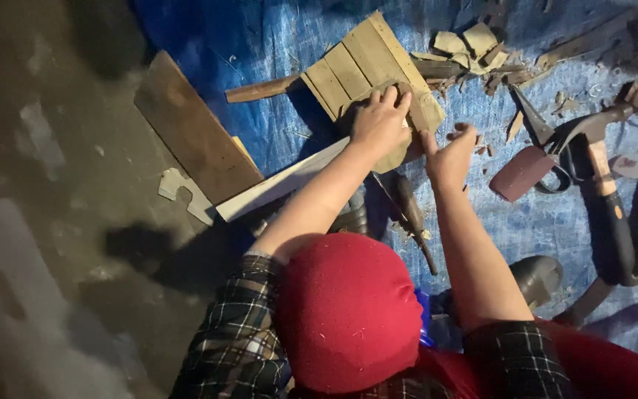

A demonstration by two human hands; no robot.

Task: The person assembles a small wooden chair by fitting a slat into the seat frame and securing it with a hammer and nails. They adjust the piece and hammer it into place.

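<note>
A panel of pale wooden slats (pixel 356 66) lies on a blue tarp (pixel 275 44). My left hand (pixel 380 122) rests flat on its near end, fingers together, pressing on a rounded piece of wood there. My right hand (pixel 448 157) hovers just right of the panel's near corner, thumb out and fingers loosely curled. Whether anything is in it is hidden. A red cap (pixel 348 310) and plaid sleeves fill the bottom of the view.
A dark plank (pixel 193 125) and a white strip (pixel 282 181) lie to the left, with a tool handle (pixel 411 214) under my arms. Right of the hands are a maroon block (pixel 522 172), shears (pixel 548 140), a hammer (pixel 607 192) and wood scraps (pixel 467 44). Bare concrete floor (pixel 46 185) lies left.
</note>
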